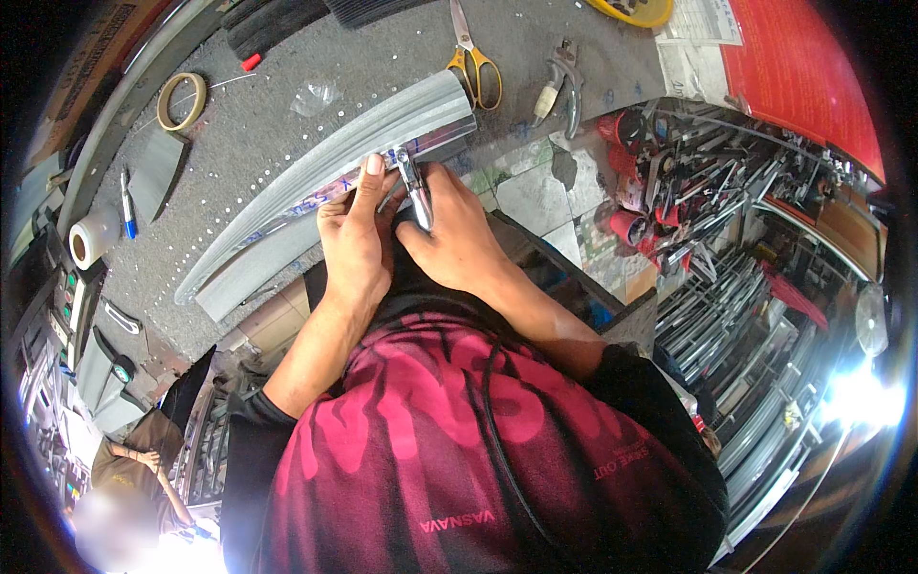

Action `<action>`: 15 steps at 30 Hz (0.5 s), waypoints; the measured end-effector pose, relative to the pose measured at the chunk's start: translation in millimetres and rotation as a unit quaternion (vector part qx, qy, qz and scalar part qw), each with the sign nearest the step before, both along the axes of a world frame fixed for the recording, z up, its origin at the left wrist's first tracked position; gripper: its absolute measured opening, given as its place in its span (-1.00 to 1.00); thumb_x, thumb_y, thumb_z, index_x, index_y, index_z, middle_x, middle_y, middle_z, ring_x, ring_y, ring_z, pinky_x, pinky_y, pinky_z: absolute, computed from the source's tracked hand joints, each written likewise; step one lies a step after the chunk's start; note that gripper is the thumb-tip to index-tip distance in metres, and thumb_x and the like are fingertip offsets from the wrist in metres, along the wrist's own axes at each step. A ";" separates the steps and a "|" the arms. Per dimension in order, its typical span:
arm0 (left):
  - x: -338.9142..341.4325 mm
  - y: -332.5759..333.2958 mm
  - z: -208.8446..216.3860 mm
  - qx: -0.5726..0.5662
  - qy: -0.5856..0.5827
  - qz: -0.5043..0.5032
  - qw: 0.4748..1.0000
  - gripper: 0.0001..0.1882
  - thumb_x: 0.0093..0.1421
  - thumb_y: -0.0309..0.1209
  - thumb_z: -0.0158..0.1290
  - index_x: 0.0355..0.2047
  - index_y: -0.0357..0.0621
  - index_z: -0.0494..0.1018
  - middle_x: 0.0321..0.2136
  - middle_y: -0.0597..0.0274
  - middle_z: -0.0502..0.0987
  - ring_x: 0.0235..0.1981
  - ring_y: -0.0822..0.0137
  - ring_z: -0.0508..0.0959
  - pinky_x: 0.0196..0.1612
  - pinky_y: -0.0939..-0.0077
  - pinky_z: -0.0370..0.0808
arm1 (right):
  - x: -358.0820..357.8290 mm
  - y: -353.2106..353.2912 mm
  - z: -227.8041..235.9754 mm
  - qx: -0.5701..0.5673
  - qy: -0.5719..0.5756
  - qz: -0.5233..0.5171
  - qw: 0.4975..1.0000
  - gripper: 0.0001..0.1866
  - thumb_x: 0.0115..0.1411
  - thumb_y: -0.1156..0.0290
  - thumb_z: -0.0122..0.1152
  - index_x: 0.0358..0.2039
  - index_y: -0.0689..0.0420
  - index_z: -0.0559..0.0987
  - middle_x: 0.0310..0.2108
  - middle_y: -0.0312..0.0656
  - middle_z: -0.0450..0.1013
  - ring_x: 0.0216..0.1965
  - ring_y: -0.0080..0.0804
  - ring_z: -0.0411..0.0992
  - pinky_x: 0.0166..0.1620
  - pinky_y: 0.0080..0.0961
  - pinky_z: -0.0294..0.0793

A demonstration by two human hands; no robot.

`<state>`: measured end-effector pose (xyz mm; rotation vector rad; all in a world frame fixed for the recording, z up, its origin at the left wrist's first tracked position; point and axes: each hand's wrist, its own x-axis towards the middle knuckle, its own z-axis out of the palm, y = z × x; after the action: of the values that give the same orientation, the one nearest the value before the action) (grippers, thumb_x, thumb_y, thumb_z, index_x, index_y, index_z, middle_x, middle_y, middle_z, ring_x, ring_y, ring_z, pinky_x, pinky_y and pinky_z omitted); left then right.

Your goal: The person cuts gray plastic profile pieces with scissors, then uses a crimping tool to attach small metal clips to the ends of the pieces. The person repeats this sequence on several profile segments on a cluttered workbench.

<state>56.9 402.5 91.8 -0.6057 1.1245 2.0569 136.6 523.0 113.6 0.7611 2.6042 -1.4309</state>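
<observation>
A long, curved grey strip with several ridged layers (316, 143) lies along the table edge. A shiny band with blue marks runs along its near side. My left hand (359, 225) grips this near edge, thumb on top and the other fingers mostly hidden below. My right hand (459, 234) is closed round a chrome plier-like hand tool (413, 187), whose head meets the strip's near edge just right of my left thumb. A second grey strip (253, 277) lies under the first, towards me.
Yellow-handled scissors (486, 81) and pruner-like cutters (562, 86) lie beyond the strip. At left are a tape roll (182, 101), a blue-capped marker (128, 206) and a white roll (94, 239). Metal lengths (736, 325) fill racks at right. Another person (143, 459) is at lower left.
</observation>
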 end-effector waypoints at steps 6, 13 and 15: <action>-0.1 -1.0 0.5 0.023 0.010 -0.002 1.000 -0.74 0.55 -0.21 0.27 0.01 -0.14 0.72 0.00 0.17 0.78 0.01 0.29 0.73 0.09 0.25 0.65 | -2.1 1.5 1.4 -0.010 -0.015 0.014 1.000 -0.41 0.17 0.41 0.41 0.13 0.39 0.39 0.03 0.39 0.50 0.08 0.52 0.52 0.18 0.25 0.54; -2.8 -1.8 7.5 0.022 -0.007 -0.008 1.000 -0.76 0.54 -0.24 0.28 0.01 -0.13 0.71 -0.01 0.18 0.77 0.03 0.28 0.73 0.15 0.22 0.65 | -2.3 2.2 5.5 -0.028 -0.012 0.001 1.000 -0.44 0.15 0.43 0.43 0.08 0.38 0.41 -0.03 0.37 0.51 0.03 0.50 0.53 0.11 0.24 0.55; -3.2 -2.3 8.4 0.038 -0.015 -0.001 0.999 -0.81 0.52 -0.28 0.32 -0.05 -0.12 0.73 -0.09 0.27 0.78 -0.02 0.38 0.73 0.14 0.28 0.63 | -2.6 2.4 5.2 -0.027 -0.011 0.002 1.000 -0.44 0.14 0.43 0.43 0.07 0.38 0.41 -0.04 0.37 0.52 0.01 0.51 0.53 0.10 0.24 0.55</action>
<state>53.7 400.2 100.2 -0.5950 1.0248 2.0722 133.9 525.4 118.8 0.7603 2.5388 -1.4772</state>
